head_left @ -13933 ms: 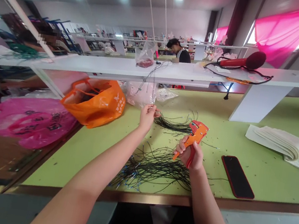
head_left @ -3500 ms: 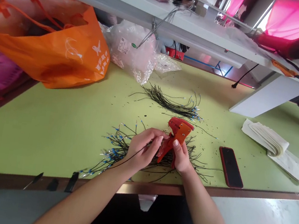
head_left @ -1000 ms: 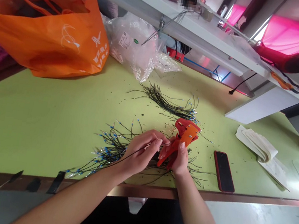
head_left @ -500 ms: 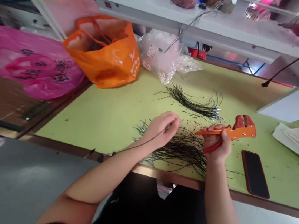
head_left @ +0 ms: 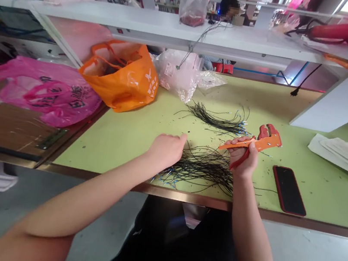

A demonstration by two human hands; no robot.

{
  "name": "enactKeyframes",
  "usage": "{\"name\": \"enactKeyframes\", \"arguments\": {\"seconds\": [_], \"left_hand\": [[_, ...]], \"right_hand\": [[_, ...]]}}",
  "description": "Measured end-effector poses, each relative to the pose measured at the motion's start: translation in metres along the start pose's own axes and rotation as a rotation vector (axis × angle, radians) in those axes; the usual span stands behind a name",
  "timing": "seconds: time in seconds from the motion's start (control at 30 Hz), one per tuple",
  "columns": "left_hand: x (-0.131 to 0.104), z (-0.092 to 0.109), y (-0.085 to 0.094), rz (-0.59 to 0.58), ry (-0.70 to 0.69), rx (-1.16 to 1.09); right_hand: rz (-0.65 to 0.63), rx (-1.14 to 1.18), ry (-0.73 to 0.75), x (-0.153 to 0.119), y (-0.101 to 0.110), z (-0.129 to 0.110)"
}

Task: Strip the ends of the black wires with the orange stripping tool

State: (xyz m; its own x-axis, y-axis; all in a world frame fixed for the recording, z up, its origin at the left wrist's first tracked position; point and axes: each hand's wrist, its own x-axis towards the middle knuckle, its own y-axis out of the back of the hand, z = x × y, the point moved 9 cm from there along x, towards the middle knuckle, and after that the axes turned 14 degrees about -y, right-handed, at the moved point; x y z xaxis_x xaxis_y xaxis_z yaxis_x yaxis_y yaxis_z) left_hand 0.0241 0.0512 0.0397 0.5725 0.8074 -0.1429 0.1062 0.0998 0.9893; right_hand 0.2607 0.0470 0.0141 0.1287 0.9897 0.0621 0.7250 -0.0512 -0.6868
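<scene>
My right hand is wrapped round an orange and red wire stripper, whose jaws point away to the right. My left hand is closed at the left part of a pile of thin black wires. Its fingers are curled under, so what they hold is hidden. The wires in this pile lie mostly sideways, with blue tips showing at their left end. Farther back lies a second bundle of black wires, with blue and bare ends to the right. Small dark scraps are scattered between the two.
A phone lies right of my right forearm, and folded pale cloth or paper is beyond it. An orange bag, a pink plastic bag and a clear plastic bag stand at the back left. A white shelf spans the rear.
My left hand has turned knuckles-up and moved left and lower over the near pile. The wire that trailed from it along the forearm is out of sight. My right hand keeps the stripper.
</scene>
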Motion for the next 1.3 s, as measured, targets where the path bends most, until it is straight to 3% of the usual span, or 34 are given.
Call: {"name": "enactKeyframes", "arguments": {"seconds": [0.07, 0.17, 0.33, 0.47, 0.67, 0.77, 0.87, 1.03, 1.13, 1.2, 1.3], "left_hand": [[0.005, -0.003, -0.029, -0.186, 0.021, -0.028], [0.005, -0.009, -0.051, -0.272, 0.034, -0.070], [-0.005, -0.024, -0.058, -0.274, 0.044, -0.129], [-0.009, -0.039, -0.060, -0.227, 0.038, -0.343], [-0.008, -0.038, -0.072, -0.243, -0.016, -0.701], [-0.011, -0.036, -0.074, -0.182, -0.038, -0.747], [-0.016, -0.047, -0.072, -0.047, -0.039, -0.795], [-0.025, -0.068, -0.074, 0.087, -0.020, -1.163], [-0.033, -0.076, -0.062, 0.277, 0.066, -0.953], [-0.037, -0.055, -0.050, 0.363, 0.020, -0.676], [-0.030, 0.021, -0.048, 0.318, -0.302, -0.349]], "right_hand": [[0.018, 0.016, 0.016, 0.001, 0.004, -0.003], [0.064, 0.050, 0.046, 0.002, 0.012, -0.012], [0.146, 0.149, 0.131, -0.001, 0.036, -0.043], [0.197, 0.254, 0.213, -0.003, 0.057, -0.065], [0.197, 0.223, 0.178, -0.001, 0.053, -0.055], [0.196, 0.179, 0.168, -0.002, 0.046, -0.051], [0.221, 0.171, 0.154, -0.004, 0.043, -0.051], [0.213, 0.178, 0.135, -0.004, 0.040, -0.050], [0.197, 0.155, 0.128, -0.004, 0.039, -0.047], [0.196, 0.155, 0.128, -0.003, 0.039, -0.045], [0.190, 0.155, 0.128, -0.003, 0.037, -0.043]]}}
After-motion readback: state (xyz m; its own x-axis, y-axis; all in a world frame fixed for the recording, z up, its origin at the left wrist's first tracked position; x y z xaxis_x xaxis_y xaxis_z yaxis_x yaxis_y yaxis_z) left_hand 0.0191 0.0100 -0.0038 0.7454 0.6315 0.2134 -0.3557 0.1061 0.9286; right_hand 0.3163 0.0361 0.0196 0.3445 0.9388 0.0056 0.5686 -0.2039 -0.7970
